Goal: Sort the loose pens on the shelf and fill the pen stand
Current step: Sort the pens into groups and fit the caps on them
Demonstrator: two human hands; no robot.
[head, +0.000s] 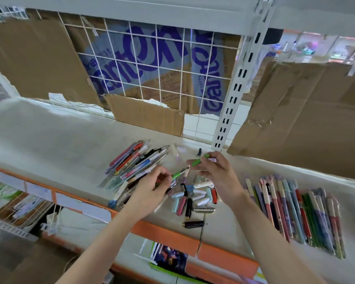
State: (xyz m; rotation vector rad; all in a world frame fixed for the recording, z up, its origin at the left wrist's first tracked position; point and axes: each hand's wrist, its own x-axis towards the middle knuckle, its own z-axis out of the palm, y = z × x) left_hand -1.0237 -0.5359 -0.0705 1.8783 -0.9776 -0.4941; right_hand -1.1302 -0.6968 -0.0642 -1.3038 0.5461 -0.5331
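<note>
The white shelf (49, 136) bears loose pens (131, 162), scattered caps (197, 197) and sorted pens (299, 210).

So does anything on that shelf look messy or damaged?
Yes. Loose pen caps lie scattered between the two pen piles, off their pens. The left hand holds an uncapped green pen; the right hand holds its green cap. The cardboard backing is torn.

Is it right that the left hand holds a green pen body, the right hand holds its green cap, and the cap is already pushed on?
Not quite. In the head view the green cap in the right hand is apart from the green pen in the left hand; it isn't pushed on.
</note>
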